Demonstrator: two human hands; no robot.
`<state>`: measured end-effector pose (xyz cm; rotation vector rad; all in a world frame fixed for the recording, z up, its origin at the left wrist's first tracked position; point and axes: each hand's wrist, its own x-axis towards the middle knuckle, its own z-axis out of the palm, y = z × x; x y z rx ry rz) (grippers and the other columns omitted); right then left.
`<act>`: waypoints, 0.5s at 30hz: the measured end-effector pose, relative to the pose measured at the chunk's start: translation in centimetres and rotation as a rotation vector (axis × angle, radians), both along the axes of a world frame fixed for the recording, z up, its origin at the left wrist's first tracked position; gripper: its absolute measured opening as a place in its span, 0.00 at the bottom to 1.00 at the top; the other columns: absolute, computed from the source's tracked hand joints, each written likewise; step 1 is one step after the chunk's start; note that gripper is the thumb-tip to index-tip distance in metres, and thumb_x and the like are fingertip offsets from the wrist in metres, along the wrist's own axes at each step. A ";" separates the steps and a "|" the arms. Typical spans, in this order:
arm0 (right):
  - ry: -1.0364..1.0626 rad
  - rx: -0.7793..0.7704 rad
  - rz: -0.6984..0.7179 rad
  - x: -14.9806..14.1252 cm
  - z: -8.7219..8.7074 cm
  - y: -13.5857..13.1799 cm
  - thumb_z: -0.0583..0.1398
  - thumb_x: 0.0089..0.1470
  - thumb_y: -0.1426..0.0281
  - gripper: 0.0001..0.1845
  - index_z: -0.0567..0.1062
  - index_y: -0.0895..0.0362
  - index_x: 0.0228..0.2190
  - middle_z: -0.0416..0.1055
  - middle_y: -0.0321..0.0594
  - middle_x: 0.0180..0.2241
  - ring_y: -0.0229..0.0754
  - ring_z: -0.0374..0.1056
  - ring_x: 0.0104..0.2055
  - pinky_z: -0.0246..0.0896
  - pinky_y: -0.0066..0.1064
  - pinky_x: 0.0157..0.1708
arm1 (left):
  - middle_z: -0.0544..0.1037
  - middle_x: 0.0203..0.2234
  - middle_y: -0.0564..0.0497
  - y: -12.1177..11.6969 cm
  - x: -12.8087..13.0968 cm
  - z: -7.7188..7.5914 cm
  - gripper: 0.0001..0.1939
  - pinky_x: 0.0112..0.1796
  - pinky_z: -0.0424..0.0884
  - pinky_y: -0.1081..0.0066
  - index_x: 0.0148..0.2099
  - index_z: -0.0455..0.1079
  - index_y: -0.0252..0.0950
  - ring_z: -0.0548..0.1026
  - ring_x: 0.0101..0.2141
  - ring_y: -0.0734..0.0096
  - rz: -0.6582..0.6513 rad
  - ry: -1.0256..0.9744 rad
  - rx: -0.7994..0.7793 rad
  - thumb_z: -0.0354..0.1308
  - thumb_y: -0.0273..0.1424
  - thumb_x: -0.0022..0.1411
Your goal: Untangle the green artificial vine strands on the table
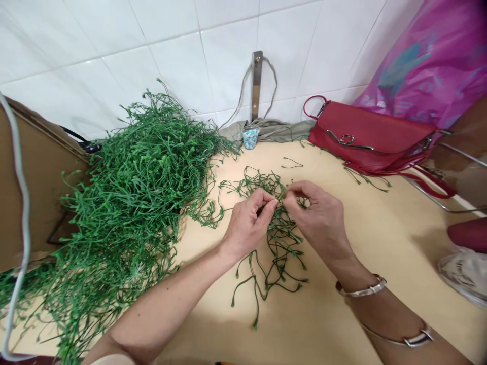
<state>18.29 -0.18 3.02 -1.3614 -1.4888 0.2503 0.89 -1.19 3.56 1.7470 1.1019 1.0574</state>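
My left hand and my right hand meet over the middle of a beige table. Both pinch thin green plastic stems from a small tangled bunch that hangs below my fingers and trails onto the table. The fingertips of both hands are closed together on the stems, almost touching each other. Silver bangles circle my right wrist and forearm.
A big heap of the same green stems fills the table's left side, against a cardboard box. A red handbag and a small cup of beads stand by the tiled wall. A pink plastic bag is at the right.
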 end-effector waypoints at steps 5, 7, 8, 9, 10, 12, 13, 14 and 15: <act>0.244 -0.143 -0.223 4.8 1.4 0.6 0.62 0.50 0.74 0.05 0.76 0.53 0.25 0.69 0.36 0.21 0.39 0.59 0.21 0.54 0.34 0.23 | 0.65 0.24 0.57 -0.1 -0.5 -0.6 0.13 0.29 0.58 0.74 0.38 0.66 0.38 0.60 0.26 0.77 0.049 -0.233 -0.076 0.56 0.42 0.70; 0.237 -0.125 -0.093 4.9 1.4 0.3 0.62 0.53 0.71 0.03 0.77 0.53 0.29 0.70 0.37 0.22 0.39 0.61 0.21 0.55 0.34 0.23 | 0.65 0.25 0.57 0.2 -0.2 -0.9 0.14 0.29 0.58 0.74 0.38 0.68 0.37 0.60 0.26 0.77 0.043 -0.320 -0.119 0.58 0.43 0.68; 0.189 -0.116 -0.006 4.4 1.4 0.1 0.61 0.54 0.70 0.04 0.78 0.53 0.31 0.73 0.38 0.25 0.40 0.64 0.24 0.59 0.34 0.25 | 0.66 0.26 0.56 0.4 -0.1 -1.0 0.14 0.30 0.59 0.74 0.38 0.69 0.37 0.61 0.27 0.77 0.053 -0.350 -0.130 0.59 0.42 0.68; 0.124 -0.103 0.068 3.7 1.3 -0.2 0.61 0.56 0.69 0.05 0.79 0.52 0.34 0.76 0.39 0.29 0.41 0.68 0.27 0.63 0.36 0.29 | 0.68 0.28 0.55 0.6 0.1 -1.2 0.13 0.31 0.60 0.74 0.38 0.71 0.36 0.63 0.29 0.76 0.070 -0.368 -0.132 0.60 0.42 0.67; 0.059 -0.077 0.118 3.0 1.3 -0.5 0.60 0.57 0.68 0.06 0.79 0.52 0.35 0.78 0.40 0.33 0.43 0.71 0.31 0.65 0.37 0.34 | 0.69 0.30 0.54 0.8 0.1 -1.3 0.13 0.34 0.62 0.74 0.38 0.72 0.36 0.65 0.32 0.75 0.094 -0.381 -0.131 0.61 0.41 0.66; -0.025 0.019 0.138 1.6 1.4 -1.0 0.60 0.59 0.68 0.07 0.78 0.51 0.37 0.79 0.41 0.38 0.47 0.73 0.40 0.67 0.41 0.44 | 0.72 0.33 0.52 1.2 0.1 -1.6 0.12 0.37 0.64 0.73 0.38 0.74 0.35 0.68 0.35 0.74 0.132 -0.401 -0.131 0.64 0.40 0.63; -0.041 0.077 0.125 1.1 1.5 -1.2 0.59 0.60 0.68 0.06 0.78 0.51 0.37 0.78 0.42 0.39 0.48 0.73 0.43 0.67 0.43 0.47 | 0.73 0.33 0.52 1.3 0.1 -1.7 0.12 0.37 0.65 0.73 0.38 0.75 0.35 0.69 0.35 0.74 0.141 -0.410 -0.140 0.66 0.39 0.61; -0.051 0.119 0.115 0.7 1.5 -1.3 0.59 0.61 0.68 0.06 0.77 0.51 0.37 0.78 0.42 0.39 0.48 0.73 0.45 0.67 0.43 0.49 | 0.74 0.33 0.52 1.4 0.0 -1.8 0.13 0.37 0.65 0.73 0.39 0.75 0.35 0.69 0.34 0.74 0.142 -0.419 -0.153 0.67 0.39 0.60; -0.059 0.134 0.114 0.4 1.5 -1.4 0.59 0.61 0.68 0.06 0.77 0.51 0.37 0.78 0.42 0.38 0.48 0.73 0.45 0.67 0.43 0.50 | 0.74 0.32 0.52 1.5 0.0 -1.9 0.13 0.36 0.66 0.73 0.39 0.76 0.35 0.70 0.33 0.74 0.139 -0.427 -0.166 0.67 0.39 0.59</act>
